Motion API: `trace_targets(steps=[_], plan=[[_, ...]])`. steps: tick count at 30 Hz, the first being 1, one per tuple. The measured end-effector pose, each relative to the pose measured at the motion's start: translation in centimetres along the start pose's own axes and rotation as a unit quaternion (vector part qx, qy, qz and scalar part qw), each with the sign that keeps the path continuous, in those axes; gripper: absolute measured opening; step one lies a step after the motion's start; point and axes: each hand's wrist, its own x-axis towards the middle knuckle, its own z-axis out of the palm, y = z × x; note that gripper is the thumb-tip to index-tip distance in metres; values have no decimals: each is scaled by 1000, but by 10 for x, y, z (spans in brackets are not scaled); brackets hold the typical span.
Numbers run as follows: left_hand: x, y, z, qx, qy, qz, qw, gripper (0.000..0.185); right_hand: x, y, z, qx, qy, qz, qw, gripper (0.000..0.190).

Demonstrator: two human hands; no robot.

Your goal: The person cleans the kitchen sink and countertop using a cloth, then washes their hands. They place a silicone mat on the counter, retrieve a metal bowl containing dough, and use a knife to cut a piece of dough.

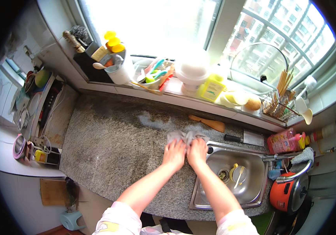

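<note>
My left hand [174, 155] and my right hand [197, 152] are side by side on a speckled granite countertop [112, 155]. Both grip a crumpled pale grey cloth [177, 135], which bunches out beyond the fingertips. The right hand is just beside the back left corner of a stainless steel sink [251, 188]. Behind the cloth, a whitish patch [156, 122] marks the darker, wet-looking stone. A wooden spatula [210, 123] lies flat farther back, and to its right is a cleaver [253, 138] with a black handle.
Inside the sink are a yellow-handled cup [234, 173] and a pale spoon [239, 177]. A tiled windowsill holds a knife block [93, 66], a yellow-green bottle [213, 88] and a wire chopstick basket [276, 108]. At right stand a pink soap bottle [281, 141] and an orange pot [283, 192].
</note>
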Motion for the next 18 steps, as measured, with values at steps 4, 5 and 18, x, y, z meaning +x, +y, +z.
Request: trace_targets(steps=[4,5,18], plan=[[-55,14,-7,-5,-101,23,995,57,-33,-16,3,57,-83,121,988,69],[-59,11,-7,25,-156,42,986,62,-33,-17,8,48,-91,106,989,71],[-30,-181,-98,90,-204,93,970,72,98,-190,131,-123,-121,-5,985,94]])
